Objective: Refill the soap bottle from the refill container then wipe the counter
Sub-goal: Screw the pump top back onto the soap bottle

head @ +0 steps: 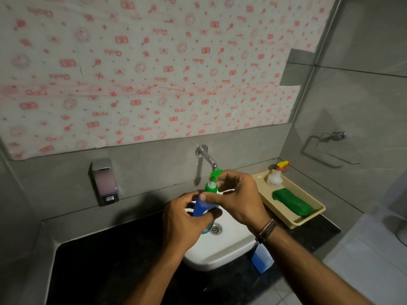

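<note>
Over the white sink (pixel 220 249) I hold a soap bottle (pixel 201 208) with a blue label and a green pump top (pixel 212 183). My left hand (pixel 185 223) wraps the bottle's body. My right hand (pixel 240 194) pinches the green collar of the pump, thumb on the bottle's shoulder. A blue and white refill container (pixel 262 258) stands on the black counter (pixel 114 260) right of the sink, partly hidden behind my right forearm. A folded green cloth (pixel 293 202) lies in a beige tray (pixel 312 216).
A small spray bottle (pixel 275 175) with a yellow trigger stands at the back of the tray. A chrome tap (pixel 206 157) juts from the wall above the sink. A wall soap dispenser (pixel 104 183) hangs at left, a towel ring (pixel 332 148) at right.
</note>
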The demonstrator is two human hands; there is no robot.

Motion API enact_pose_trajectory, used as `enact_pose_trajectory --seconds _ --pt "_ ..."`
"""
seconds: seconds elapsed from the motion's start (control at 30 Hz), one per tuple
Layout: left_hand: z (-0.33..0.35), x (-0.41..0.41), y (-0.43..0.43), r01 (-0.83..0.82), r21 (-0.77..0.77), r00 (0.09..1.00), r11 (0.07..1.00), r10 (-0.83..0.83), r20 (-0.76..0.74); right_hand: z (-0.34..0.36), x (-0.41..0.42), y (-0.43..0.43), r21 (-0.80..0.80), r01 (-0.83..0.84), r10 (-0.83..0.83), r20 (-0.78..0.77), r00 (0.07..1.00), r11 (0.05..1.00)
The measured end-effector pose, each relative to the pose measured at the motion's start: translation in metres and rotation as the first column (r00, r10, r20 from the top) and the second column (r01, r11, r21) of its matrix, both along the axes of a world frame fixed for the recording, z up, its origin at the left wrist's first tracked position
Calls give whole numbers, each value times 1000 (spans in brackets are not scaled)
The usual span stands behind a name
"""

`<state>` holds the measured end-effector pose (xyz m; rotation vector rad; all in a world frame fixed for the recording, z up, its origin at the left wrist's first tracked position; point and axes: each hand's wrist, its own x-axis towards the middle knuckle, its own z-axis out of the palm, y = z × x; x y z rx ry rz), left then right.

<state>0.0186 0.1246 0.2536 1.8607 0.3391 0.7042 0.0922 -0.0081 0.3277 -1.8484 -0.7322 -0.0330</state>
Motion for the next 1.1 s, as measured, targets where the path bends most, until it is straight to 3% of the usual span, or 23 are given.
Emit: enact_pose_trajectory --seconds 0.07,0.23,0.33,0.4,0.53,0.7,0.87,1.0,1.1 --pt "-3 0 1 -21 -7 1000 1000 21 -9 -3 -1 -4 2 46 -46 32 998 999" --pt "-5 0 5 -8 -11 999 1000 8 -38 -7 -3 -7 -5 -178 174 -169 970 984" --pt "-3 0 5 -19 -5 999 1000 19 -27 -9 -6 -8 25 -9 10 -32 999 1000" --pt "-1 -1 4 -23 -6 1000 1000 23 -14 -10 -4 -11 79 65 -64 -19 998 995" --pt "-2 -1 6 -9 -9 1000 1000 9 -24 -10 -2 -11 42 -193 197 -157 968 980" --pt "2 -4 4 -17 -25 1000 1000 17 -7 -13 -1 -12 151 -3 16 -84 996 988" --pt "-1 -6 6 -4 -23 1000 1000 4 -8 -10 4 -14 108 -292 310 -245 919 950" --pt "1 -7 2 7 -27 1000 1000 -7 0 -13 7 -13 157 -112 135 -146 980 981" --pt "3 -8 2 19 -31 1000 999 -19 8 -10 12 -15 121 -247 267 -193 944 961"
